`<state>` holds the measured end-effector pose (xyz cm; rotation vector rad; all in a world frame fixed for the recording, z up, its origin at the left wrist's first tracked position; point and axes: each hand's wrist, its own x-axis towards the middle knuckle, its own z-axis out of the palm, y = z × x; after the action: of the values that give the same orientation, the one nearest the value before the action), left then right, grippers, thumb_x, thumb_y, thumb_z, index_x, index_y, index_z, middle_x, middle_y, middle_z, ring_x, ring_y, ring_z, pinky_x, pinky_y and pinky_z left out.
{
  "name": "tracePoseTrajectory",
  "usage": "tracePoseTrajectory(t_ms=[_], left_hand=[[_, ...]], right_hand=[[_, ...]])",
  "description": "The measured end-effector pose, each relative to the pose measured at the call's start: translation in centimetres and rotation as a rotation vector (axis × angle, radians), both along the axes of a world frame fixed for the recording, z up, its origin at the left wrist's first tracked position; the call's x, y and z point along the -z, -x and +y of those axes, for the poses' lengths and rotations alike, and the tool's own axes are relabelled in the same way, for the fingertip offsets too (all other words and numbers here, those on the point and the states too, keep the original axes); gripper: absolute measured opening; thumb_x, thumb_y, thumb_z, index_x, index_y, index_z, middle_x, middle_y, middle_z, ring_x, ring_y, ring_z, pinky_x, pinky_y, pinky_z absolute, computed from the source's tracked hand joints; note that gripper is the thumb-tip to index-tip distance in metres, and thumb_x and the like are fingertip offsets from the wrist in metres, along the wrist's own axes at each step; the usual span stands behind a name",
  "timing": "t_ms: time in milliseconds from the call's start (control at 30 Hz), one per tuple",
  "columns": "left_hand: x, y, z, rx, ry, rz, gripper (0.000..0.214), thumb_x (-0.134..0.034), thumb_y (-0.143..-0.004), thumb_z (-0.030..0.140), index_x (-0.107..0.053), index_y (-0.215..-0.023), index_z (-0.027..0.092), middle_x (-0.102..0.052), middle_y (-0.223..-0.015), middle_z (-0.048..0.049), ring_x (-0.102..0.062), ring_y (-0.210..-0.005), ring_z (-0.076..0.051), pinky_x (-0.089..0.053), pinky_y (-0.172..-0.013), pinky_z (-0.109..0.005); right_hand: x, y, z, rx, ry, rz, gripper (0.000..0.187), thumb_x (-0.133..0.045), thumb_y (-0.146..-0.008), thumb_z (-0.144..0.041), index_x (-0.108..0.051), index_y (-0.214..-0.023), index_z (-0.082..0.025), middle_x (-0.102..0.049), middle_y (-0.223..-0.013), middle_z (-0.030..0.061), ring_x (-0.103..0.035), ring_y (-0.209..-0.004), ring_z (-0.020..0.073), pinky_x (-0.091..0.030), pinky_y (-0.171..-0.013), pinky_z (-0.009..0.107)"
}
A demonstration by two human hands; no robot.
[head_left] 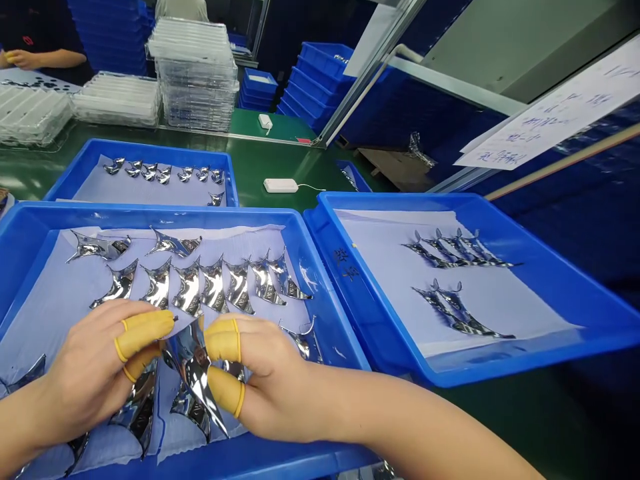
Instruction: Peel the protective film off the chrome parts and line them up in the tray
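Note:
Between my two hands is a shiny chrome-plated part [193, 363], curved and pointed at its corners. My left hand [110, 357], with yellow finger cots on thumb and forefinger, pinches its upper left edge. Yellow cots also cover the thumb and forefinger of my right hand [265, 373], which grips the right edge. Both hands are closed, just over a large blue tray [135, 215]. Similar chrome parts, such as one [213, 283] in a row beyond my hands, lie on the tray's white lining sheet [60, 293]. Several more lie beneath my hands, partly hidden.
A second blue tray [360, 303] with chrome parts adjoins on the right; another [150, 148] stands behind. Clear plastic trays [193, 73] are stacked at the back left, near a person's arm [55, 59]. A white box with a cord [280, 185] sits on the green table [253, 160].

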<state>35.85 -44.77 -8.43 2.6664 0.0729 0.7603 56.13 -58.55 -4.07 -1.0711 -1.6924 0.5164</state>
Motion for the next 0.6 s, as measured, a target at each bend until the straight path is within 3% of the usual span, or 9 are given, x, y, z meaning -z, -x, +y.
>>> tracePoseTrajectory(t_ms=[133,267,467,600], left_hand=[[-0.4,-0.3,0.1,0.026,-0.061,0.004,0.038,-0.058,-0.088,0.006,-0.053,-0.125,0.015,-0.065,-0.106,-0.0081,-0.057,-0.101,-0.02,-0.046,-0.086,-0.033],[-0.5,0.2,-0.6,0.038,0.073,0.008,0.039,-0.059,-0.087,0.008,-0.053,-0.125,0.017,-0.066,-0.104,-0.0073,-0.057,-0.103,-0.021,-0.048,-0.087,-0.034],[-0.9,1.5,-1.8,0.015,0.096,0.081,0.046,-0.063,-0.088,0.025,-0.05,-0.131,0.015,-0.058,-0.124,-0.0132,-0.056,-0.114,-0.025,-0.052,-0.095,-0.034],[-1.9,1.0,-2.1,0.038,0.17,0.098,0.039,-0.061,-0.089,0.027,-0.052,-0.126,0.018,-0.063,-0.112,-0.0109,-0.057,-0.109,-0.025,-0.055,-0.088,-0.035]], right_hand=[[0.2,0.0,0.1,0.005,0.016,0.013,0.01,-0.051,-0.089,-0.012,-0.054,-0.084,-0.02,-0.061,-0.072,0.0013,-0.055,-0.066,0.0126,-0.049,-0.064,0.025],[0.2,-0.2,0.2,0.025,0.048,0.048,0.008,-0.057,-0.088,-0.013,-0.058,-0.08,-0.017,-0.057,-0.066,-0.0003,-0.049,-0.06,0.0112,-0.046,-0.059,0.024],[-0.7,-0.5,0.0,-0.055,0.386,0.385,0.011,-0.056,-0.088,-0.019,-0.063,-0.081,-0.017,-0.063,-0.075,0.0023,-0.058,-0.07,0.0131,-0.051,-0.069,0.028],[-0.6,-0.5,-0.1,-0.022,0.51,0.536,0.009,-0.061,-0.084,-0.021,-0.062,-0.077,-0.018,-0.062,-0.075,0.0015,-0.056,-0.07,0.0124,-0.05,-0.07,0.029]])
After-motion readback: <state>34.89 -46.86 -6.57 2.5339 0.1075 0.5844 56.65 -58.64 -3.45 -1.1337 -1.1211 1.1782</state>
